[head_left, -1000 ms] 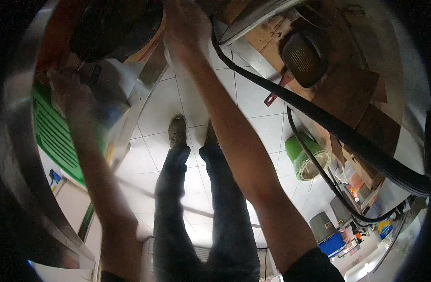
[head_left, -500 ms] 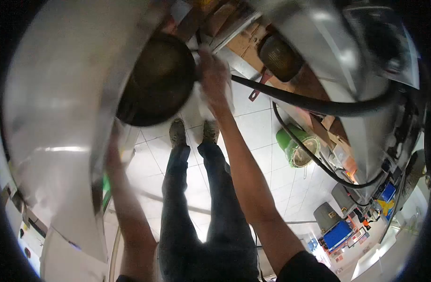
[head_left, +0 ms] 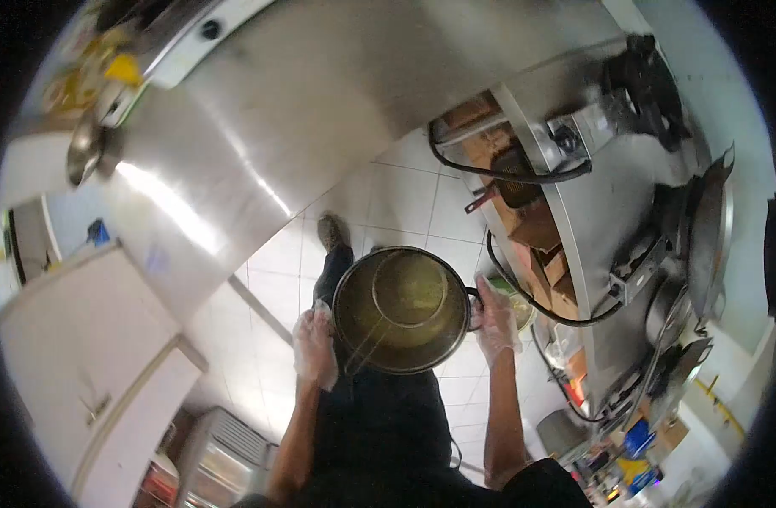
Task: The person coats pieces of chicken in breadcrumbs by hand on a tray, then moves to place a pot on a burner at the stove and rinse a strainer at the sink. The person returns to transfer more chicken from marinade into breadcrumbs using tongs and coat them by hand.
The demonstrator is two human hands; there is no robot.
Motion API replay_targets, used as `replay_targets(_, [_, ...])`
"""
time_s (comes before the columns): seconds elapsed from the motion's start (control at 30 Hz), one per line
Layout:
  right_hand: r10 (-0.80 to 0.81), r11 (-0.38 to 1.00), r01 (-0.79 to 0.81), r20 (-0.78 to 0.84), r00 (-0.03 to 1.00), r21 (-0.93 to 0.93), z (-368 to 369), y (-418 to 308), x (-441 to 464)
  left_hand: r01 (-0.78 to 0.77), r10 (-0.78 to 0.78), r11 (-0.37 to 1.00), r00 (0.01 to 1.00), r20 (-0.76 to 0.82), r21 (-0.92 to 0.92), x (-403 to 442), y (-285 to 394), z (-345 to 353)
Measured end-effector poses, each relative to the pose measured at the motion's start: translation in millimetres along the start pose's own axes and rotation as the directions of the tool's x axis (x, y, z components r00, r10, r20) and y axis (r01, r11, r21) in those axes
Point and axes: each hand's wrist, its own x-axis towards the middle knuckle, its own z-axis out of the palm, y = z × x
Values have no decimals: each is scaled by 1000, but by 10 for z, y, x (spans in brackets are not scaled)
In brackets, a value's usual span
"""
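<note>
My gloved right hand point(head_left: 495, 323) clamped on the black handle point(head_left: 473, 294) of a deep pot point(head_left: 352, 298), my gloved left hand point(head_left: 314, 347) at its opposite side, grip unclear, pot before me above tiled floor point(head_left: 269, 284)

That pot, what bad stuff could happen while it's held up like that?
The right hand, in a clear glove, might slip on the side handle, and the pot could tip. Then the long-handled tool inside could slide out. The black hose might snag the right arm if it's close enough.
</note>
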Motion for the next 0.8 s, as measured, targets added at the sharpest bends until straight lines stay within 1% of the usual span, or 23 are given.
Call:
replay_targets(0.03, [44,999,-43,34,998,-19,74,-57,-274,83,-86,982,996,-10,-173,-268,29,-212])
replay_targets(0.07, [88,996,-85,68,994,-41,185,-160,-574,157,-167,927,986,0,-342,-545,82,-437])
replay_targets(0.1, [169,985,-173,116,979,23,355,-344,-811,217,-261,896,963,-65,-388,-723,171,-625])
replay_targets(0.13, [224,966,-249,267,937,63,387,-297,-885,200,-273,854,958,-85,-480,-912,248,-844])
replay_targets(0.17, [273,940,-332,411,870,77,512,-345,-1046,179,-287,803,952,-105,-569,-1038,330,-1084])
replay_targets(0.2, [248,952,-302,441,862,54,694,-369,-1230,143,-296,746,946,-132,-651,-1132,346,-1311])
replay_targets(0.23, [226,961,-273,472,852,33,1043,-469,-1604,108,-302,733,936,-179,-671,-1200,136,-1516])
replay_targets(0.27, [201,971,-240,506,839,12,1364,-523,-1880,71,-315,698,924,-217,-713,-1275,89,-1744])
replay_targets(0.3, [251,962,-272,498,830,-32,1524,-372,-1914,26,-327,661,910,-256,-750,-1324,54,-1985])
replay_targets(0.33, [256,963,-265,482,838,-50,1790,-307,-2090,-18,-338,627,894,-293,-779,-1363,-17,-2257])
replay_targets(0.4, [266,963,-255,452,852,-87,2320,-138,-2350,43,-341,745,882,-325,-665,-1353,-409,-2701])
replay_targets(0.43, [283,950,-307,593,753,-63,2522,-13,-2404,48,-327,772,885,-330,-634,-1384,-579,-3019])
replay_targets(0.47, [293,944,-318,651,700,-83,2807,70,-2593,53,-313,797,889,-336,-602,-1416,-688,-3366])
replay_targets(0.53, [306,936,-326,756,579,-129,3451,188,-2934,-32,-224,800,910,-348,-600,-1349,-760,-4103])
replay_targets(0.57, [328,927,-335,793,514,-167,3770,240,-3116,-96,-213,685,922,-324,-722,-1435,-619,-4504])
replay_targets(0.6, [314,934,-321,783,536,-155,4107,325,-3294,-36,-231,788,908,-350,-614,-1482,-682,-4863])
replay_targets(0.63, [297,940,-313,773,560,-135,4343,348,-3359,39,-246,873,896,-370,-487,-1471,-681,-5066])
replay_targets(0.67, [271,948,-299,765,584,-108,4685,426,-3506,59,-231,909,896,-380,-413,-1463,-787,-5330])
replay_targets(0.73, [260,960,-240,774,578,-143,5293,612,-3690,101,-200,961,895,-399,-256,-1439,-1000,-5859])
replay_targets(0.77, [262,952,-276,826,499,-135,5646,706,-3721,127,-189,976,895,-403,-174,-1423,-889,-6222])
replay_targets(0.8, [253,956,-261,831,495,-135,6000,795,-3780,148,-171,985,895,-413,-85,-1390,-874,-6564])
